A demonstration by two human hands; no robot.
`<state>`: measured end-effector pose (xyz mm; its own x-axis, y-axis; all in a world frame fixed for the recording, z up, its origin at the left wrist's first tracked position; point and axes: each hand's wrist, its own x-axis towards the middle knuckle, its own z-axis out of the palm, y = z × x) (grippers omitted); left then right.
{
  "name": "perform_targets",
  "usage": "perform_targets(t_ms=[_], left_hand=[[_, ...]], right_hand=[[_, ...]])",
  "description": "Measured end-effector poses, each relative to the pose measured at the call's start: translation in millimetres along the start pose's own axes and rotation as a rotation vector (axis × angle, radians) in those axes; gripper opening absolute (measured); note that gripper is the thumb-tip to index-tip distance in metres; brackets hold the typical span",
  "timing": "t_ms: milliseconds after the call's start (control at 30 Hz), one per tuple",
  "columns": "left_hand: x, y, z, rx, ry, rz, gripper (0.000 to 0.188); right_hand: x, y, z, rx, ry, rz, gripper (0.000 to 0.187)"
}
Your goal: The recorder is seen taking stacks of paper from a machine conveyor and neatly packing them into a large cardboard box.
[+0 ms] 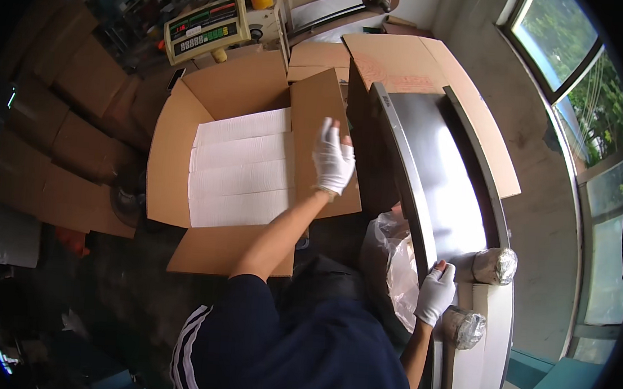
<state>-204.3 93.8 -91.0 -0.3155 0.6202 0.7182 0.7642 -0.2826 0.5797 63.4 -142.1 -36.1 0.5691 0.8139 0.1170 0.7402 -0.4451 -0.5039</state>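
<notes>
A big open carton stands left of centre, with several rows of tightly packed white paper stacks inside. My left hand, in a white glove with some bare fingertips, is over the carton's right flap. Its fingers point away from me, apart, and nothing shows in them. On the right, a long shiny metal chute with raised side rails slopes towards me. My right hand, gloved the same way, is at the near end of its left rail, fingers curled together. What they hold, if anything, is hidden.
Two wrapped cylindrical bundles sit beside my right hand. Below the chute is a clear plastic bag. A digital scale stands behind the carton. Stacked brown cartons line the left, and flat cardboard lies behind the chute.
</notes>
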Motion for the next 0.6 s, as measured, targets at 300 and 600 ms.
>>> perform_targets(t_ms=[300, 600], left_hand=[[6.8, -201.9, -7.3, 0.656, -0.758, -0.382, 0.062], [24.8, -216.7, -20.2, 0.661, -1.091, -0.217, 0.052]], right_hand=[[1.1, 12.0, 3.9, 0.032, -0.005, -0.015, 0.025], [0.6, 4.4, 0.2, 0.032, -0.001, -0.022, 0.027]])
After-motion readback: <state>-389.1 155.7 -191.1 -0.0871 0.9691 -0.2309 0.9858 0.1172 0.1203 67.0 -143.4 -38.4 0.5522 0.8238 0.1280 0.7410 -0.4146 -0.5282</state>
